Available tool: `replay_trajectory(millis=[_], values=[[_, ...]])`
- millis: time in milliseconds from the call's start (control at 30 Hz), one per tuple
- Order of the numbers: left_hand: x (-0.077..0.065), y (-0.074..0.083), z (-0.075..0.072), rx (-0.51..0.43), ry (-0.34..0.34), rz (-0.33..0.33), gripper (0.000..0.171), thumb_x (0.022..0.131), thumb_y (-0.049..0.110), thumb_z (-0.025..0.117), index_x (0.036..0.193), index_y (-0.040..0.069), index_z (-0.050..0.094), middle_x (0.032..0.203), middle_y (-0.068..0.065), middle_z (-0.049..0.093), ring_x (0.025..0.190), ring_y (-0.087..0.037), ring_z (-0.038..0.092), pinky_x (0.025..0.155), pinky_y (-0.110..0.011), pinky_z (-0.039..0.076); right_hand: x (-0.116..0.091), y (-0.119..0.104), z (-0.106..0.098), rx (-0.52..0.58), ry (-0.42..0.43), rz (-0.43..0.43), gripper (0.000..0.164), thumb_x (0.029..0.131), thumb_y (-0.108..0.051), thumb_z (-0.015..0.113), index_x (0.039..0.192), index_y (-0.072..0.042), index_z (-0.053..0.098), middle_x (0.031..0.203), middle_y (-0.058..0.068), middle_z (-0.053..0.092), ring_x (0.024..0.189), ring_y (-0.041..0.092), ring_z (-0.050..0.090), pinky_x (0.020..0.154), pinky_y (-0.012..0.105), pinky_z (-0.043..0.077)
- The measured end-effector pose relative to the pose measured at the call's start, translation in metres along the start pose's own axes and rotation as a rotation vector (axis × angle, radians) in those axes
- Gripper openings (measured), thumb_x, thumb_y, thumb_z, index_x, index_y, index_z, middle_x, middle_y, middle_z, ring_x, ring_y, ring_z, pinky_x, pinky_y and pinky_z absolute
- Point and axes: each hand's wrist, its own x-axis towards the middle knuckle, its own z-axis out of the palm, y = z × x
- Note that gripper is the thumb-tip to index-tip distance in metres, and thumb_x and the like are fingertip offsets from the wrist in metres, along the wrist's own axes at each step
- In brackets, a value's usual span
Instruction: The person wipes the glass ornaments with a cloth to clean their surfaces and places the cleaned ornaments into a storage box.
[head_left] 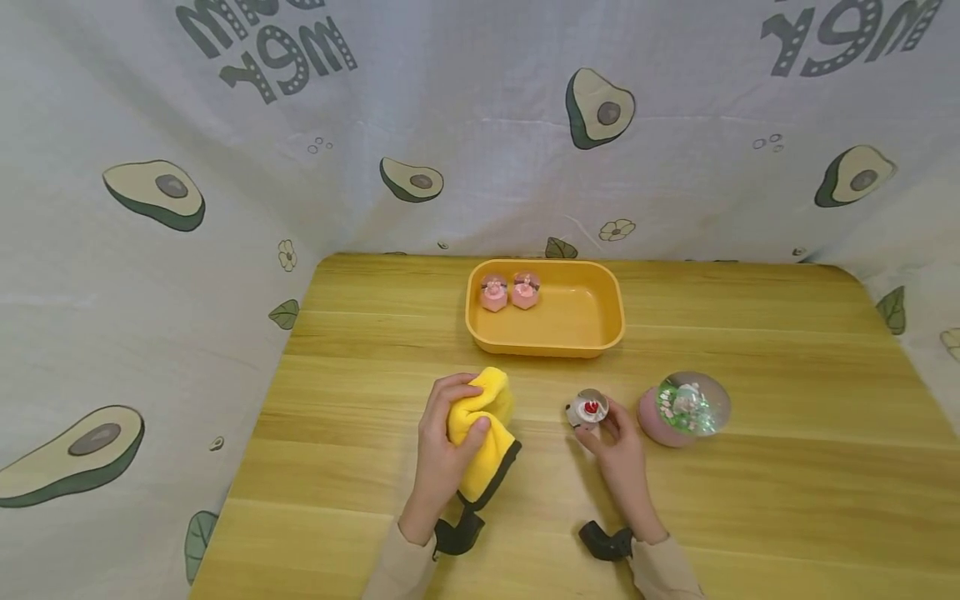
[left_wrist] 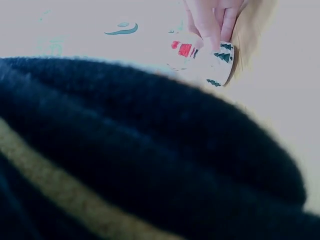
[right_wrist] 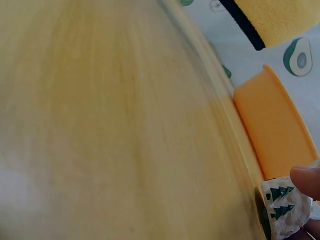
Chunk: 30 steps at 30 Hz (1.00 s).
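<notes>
Pinching the small globe (head_left: 587, 410) low, near the big globe (head_left: 682, 408), the right hand's (head_left: 621, 457) grip left its dome (head_left: 594, 403) showing, likely for access; the left hand (head_left: 441, 447) clamped the cloth (head_left: 495, 442), bunched seemingly for control!

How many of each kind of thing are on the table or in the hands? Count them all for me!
Orange tray: 1
Small pink snow globes in the tray: 2
Small white snow globe, in the right hand: 1
Big pink-based snow globe: 1
Yellow cloth, in the left hand: 1
Total: 6
</notes>
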Motion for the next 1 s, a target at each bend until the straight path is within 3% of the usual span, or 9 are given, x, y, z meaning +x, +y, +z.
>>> replay_trajectory(millis=[233, 533, 700, 1000], values=[[0.0, 0.0, 0.0, -0.003, 0.0, 0.003, 0.029, 0.073, -0.009, 0.059, 0.101, -0.004, 0.052, 0.108, -0.02, 0.049, 0.097, -0.028, 0.051, 0.079, -0.03, 0.046, 0.002, 0.005, 0.003, -0.115, 0.031, -0.051, 0.055, 0.071, 0.001, 0.072, 0.119, 0.007, 0.047, 0.118, 0.019, 0.05, 0.105, 0.028, 0.051, 0.086, 0.012, 0.035], [-0.001, 0.0, 0.0, -0.008, -0.006, -0.014, 0.03, 0.073, -0.009, 0.059, 0.101, -0.004, 0.052, 0.109, -0.02, 0.049, 0.097, -0.027, 0.05, 0.079, -0.03, 0.046, 0.003, 0.003, 0.003, -0.192, 0.051, -0.061, 0.052, 0.07, -0.004, 0.074, 0.116, 0.007, 0.051, 0.112, 0.019, 0.055, 0.096, 0.028, 0.054, 0.081, 0.02, 0.04], [-0.002, -0.002, 0.0, -0.008, -0.011, -0.022, 0.029, 0.073, -0.009, 0.059, 0.101, -0.004, 0.052, 0.109, -0.02, 0.049, 0.098, -0.026, 0.05, 0.08, -0.031, 0.046, 0.006, 0.001, 0.001, -0.226, 0.021, -0.041, 0.049, 0.07, -0.009, 0.076, 0.111, 0.005, 0.054, 0.106, 0.018, 0.058, 0.091, 0.023, 0.056, 0.074, 0.012, 0.041], [-0.004, -0.006, 0.001, -0.004, -0.012, -0.029, 0.029, 0.074, -0.008, 0.06, 0.102, -0.003, 0.052, 0.109, -0.018, 0.049, 0.098, -0.026, 0.05, 0.08, -0.031, 0.046, 0.007, -0.013, -0.006, -0.055, -0.073, 0.091, 0.039, 0.075, -0.007, 0.071, 0.106, 0.006, 0.052, 0.101, 0.019, 0.058, 0.082, 0.004, 0.056, 0.071, 0.014, 0.045]])
